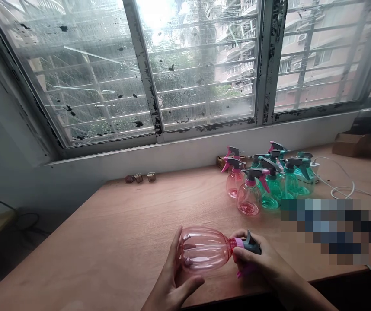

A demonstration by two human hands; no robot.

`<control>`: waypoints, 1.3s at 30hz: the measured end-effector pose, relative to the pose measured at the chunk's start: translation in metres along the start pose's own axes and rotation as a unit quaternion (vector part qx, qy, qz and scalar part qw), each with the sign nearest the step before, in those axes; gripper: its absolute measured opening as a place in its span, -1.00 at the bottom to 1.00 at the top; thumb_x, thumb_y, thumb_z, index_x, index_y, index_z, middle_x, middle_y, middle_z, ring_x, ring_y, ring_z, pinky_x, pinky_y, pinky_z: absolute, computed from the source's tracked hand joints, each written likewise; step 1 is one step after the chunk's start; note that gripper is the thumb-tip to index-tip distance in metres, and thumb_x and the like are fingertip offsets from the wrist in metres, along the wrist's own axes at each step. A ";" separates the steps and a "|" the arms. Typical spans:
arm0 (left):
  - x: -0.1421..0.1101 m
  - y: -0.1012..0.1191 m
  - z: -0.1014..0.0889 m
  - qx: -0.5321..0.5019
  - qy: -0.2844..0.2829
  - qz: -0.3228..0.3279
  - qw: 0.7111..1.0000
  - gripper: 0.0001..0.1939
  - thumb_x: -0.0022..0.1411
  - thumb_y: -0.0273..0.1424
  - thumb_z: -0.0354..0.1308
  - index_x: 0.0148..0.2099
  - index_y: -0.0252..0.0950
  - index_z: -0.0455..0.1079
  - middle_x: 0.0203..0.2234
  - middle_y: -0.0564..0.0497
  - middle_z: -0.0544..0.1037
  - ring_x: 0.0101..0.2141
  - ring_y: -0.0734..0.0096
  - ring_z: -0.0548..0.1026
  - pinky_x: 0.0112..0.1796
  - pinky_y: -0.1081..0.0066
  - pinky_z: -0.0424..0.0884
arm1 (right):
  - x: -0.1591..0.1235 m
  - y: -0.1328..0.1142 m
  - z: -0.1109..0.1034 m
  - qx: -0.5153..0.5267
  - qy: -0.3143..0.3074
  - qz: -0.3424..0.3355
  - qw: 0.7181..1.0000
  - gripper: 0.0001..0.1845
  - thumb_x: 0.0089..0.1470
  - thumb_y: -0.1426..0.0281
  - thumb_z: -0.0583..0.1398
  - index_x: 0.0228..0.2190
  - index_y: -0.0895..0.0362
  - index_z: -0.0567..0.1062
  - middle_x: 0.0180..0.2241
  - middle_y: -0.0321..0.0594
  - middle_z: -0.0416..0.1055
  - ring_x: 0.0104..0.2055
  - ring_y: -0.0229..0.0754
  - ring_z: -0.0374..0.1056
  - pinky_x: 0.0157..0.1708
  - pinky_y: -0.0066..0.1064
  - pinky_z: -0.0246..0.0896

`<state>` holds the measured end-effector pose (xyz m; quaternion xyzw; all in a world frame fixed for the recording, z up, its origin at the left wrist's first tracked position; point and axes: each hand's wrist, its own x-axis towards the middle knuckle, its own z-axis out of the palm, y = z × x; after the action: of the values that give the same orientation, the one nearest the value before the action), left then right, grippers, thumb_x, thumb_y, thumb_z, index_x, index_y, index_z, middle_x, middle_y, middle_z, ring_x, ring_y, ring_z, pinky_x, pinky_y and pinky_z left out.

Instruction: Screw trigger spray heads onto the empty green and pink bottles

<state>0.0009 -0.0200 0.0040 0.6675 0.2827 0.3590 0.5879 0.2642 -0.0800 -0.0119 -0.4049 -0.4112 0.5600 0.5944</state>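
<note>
Sideways, a pink spray bottle (205, 249) held near the desk's (107, 224) front edge

Its long axis runs parallel to that edge, trigger head (253, 244) toward the right hand (260, 259), closed around the neck (234, 245); the left hand (169, 276) cups the ribbed body. Teal and pink bottles (263, 183) cluster toward the far right.

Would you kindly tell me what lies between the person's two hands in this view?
The head view shows a pink plastic spray bottle held on its side between the left hand and the right hand.

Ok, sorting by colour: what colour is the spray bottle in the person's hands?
The spray bottle is translucent pink, best seen in the head view.
</note>
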 end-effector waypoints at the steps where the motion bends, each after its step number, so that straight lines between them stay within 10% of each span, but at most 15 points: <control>1: 0.000 0.001 0.000 -0.001 0.005 -0.003 1.000 0.02 0.21 -0.19 0.39 0.49 0.00 -0.19 0.42 -0.07 0.10 0.38 -0.04 0.05 0.38 0.08 -0.08 | 0.000 0.000 0.000 -0.005 -0.001 0.001 1.000 -0.50 -0.02 0.17 0.47 -0.20 0.20 0.42 -0.52 -0.28 0.54 -0.53 -0.23 0.44 -0.46 -0.31 0.54; 39: -0.001 0.019 0.006 0.018 -0.011 -0.008 1.000 -0.12 0.32 -0.16 0.28 0.49 -0.11 -0.14 0.46 -0.04 -0.03 0.41 0.01 -0.04 0.38 0.14 -0.07 | -0.002 -0.004 0.002 -0.019 0.009 0.001 1.000 -0.50 -0.05 0.12 0.46 -0.22 0.16 0.44 -0.53 -0.30 0.49 -0.53 -0.20 0.41 -0.46 -0.29 0.51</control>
<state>0.0038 -0.0272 0.0227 0.6800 0.2876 0.3416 0.5815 0.2634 -0.0820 -0.0073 -0.4213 -0.4158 0.5488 0.5903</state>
